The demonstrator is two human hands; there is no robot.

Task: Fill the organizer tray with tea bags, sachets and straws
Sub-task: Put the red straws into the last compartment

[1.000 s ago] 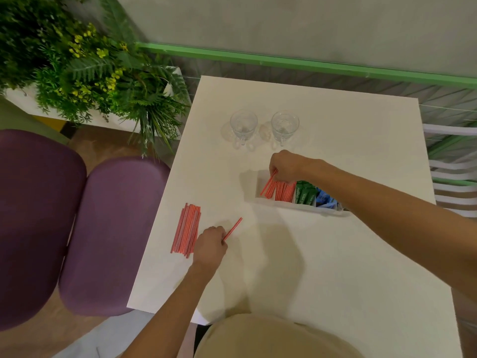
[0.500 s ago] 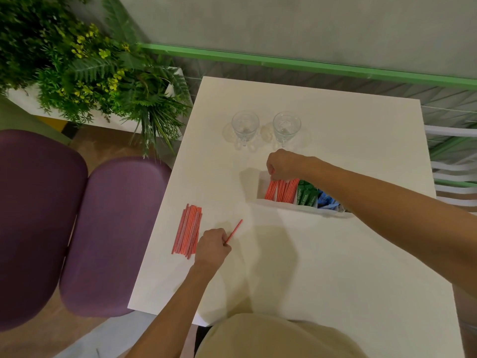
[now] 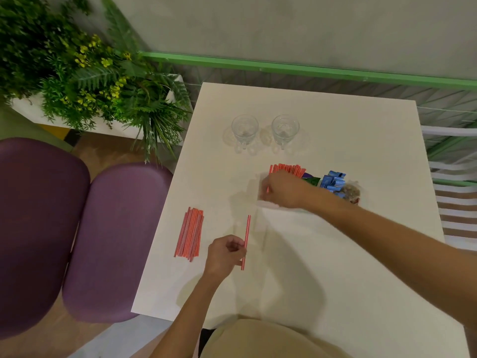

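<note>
- Grey wall (image 3: pixel 284 27) behind, with a green rail (image 3: pixel 284 67) along its foot; wooden floor at the left.
- White counter (image 3: pixel 335 254) filling the middle and right, seen from above.
- Two purple chairs (image 3: pixel 116 241) side by side left of the counter.
- Leafy plants (image 3: pixel 77 81) with small yellow flowers in a white planter at the far left corner.
- Right hand (image 3: pixel 282 189) reaching in from the right on a bare forearm, knuckles up and fingers bent down over the left end of the organizer tray (image 3: pixel 269 204). Blurred by motion, a sliver of red beside the fingertips; cannot tell whether anything is gripped.
- Organizer tray mid-counter, white and long, lying left to right.
- Left hand (image 3: pixel 224 253) near the front left of the counter, fingers curled, pinching a single straw (image 3: pixel 247 233) that points away from the body.
- Loose bundle of straws (image 3: pixel 189 235), red and white striped, flat on the counter just left of the left hand.
- Two clear glasses (image 3: pixel 244 129) beyond the tray, close together.
- Straws in the tray (image 3: pixel 289 168), packed in its left compartment.
- Blue sachets (image 3: pixel 333 180) toward the right end, print too blurred to read.
- Green sachets (image 3: pixel 311 180) between the straws and the blue ones, no legible writing.
</note>
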